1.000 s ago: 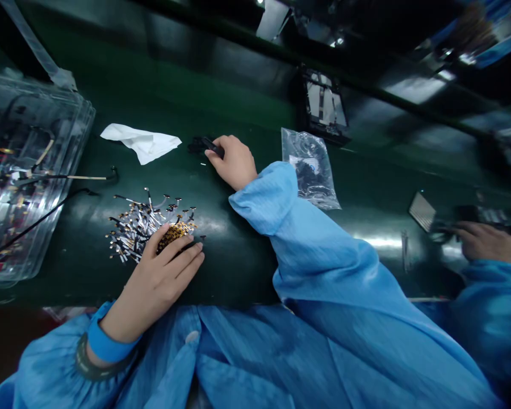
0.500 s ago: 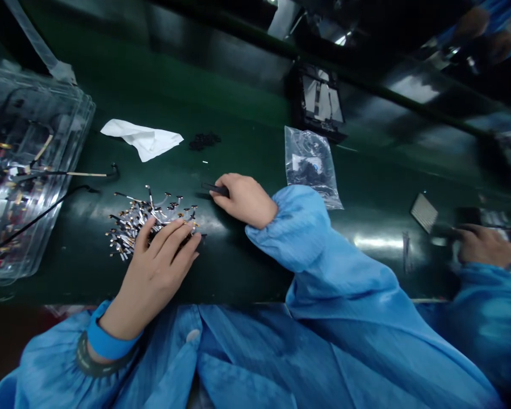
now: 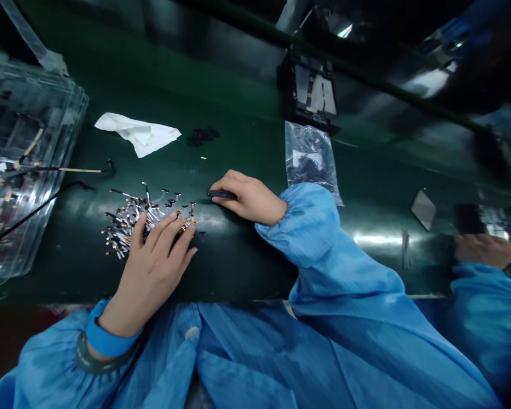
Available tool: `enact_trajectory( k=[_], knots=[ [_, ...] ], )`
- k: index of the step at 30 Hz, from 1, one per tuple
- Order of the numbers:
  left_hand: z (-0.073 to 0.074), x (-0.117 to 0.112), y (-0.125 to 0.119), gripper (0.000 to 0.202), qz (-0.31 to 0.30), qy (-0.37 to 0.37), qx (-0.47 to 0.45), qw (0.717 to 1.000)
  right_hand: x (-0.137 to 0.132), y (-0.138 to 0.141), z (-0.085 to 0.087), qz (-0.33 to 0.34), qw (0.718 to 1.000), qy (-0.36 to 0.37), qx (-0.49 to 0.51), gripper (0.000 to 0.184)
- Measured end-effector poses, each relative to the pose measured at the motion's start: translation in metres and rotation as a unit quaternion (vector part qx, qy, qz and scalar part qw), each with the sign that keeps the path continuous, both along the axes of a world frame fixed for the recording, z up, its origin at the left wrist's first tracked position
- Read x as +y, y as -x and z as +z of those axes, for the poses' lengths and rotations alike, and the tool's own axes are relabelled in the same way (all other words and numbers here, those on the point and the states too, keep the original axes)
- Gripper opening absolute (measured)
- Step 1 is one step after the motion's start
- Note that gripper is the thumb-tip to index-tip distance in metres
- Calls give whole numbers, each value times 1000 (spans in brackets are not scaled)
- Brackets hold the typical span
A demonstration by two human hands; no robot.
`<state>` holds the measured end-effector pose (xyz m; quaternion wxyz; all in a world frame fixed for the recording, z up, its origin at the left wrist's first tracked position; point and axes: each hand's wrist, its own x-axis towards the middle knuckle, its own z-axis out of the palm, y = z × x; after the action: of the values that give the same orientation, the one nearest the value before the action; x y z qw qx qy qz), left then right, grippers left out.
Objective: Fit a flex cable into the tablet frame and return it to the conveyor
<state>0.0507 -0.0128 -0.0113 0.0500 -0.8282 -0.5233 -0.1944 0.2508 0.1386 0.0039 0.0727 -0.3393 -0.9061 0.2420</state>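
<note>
My left hand [image 3: 153, 267] lies flat, fingers apart, on the near right edge of a heap of small flex-cable parts [image 3: 130, 221] on the dark green table [image 3: 238, 261]. My right hand [image 3: 249, 196] rests on the table just right of the heap, closed on a thin black tool [image 3: 221, 194] that points left. A small pile of tiny black parts [image 3: 201, 136] lies farther back, apart from both hands.
A clear plastic tray [image 3: 25, 170] with cables stands at the left. A white cloth [image 3: 138, 133] lies behind the heap. A clear bag of parts [image 3: 310, 162] and a black framed piece [image 3: 313, 94] sit at the back. Another person's hand [image 3: 483, 250] works at the right.
My right hand drew back from the far black parts to the table beside the heap, still holding the black tool. My left hand spread flatter over the heap.
</note>
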Motion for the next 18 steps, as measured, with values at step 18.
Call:
enact_trajectory(
  k=[18],
  knots=[
    [-5, -1, 1, 27, -3, 4, -27, 1000, -81, 34, -10, -146, 989, 2, 8, 10]
  ],
)
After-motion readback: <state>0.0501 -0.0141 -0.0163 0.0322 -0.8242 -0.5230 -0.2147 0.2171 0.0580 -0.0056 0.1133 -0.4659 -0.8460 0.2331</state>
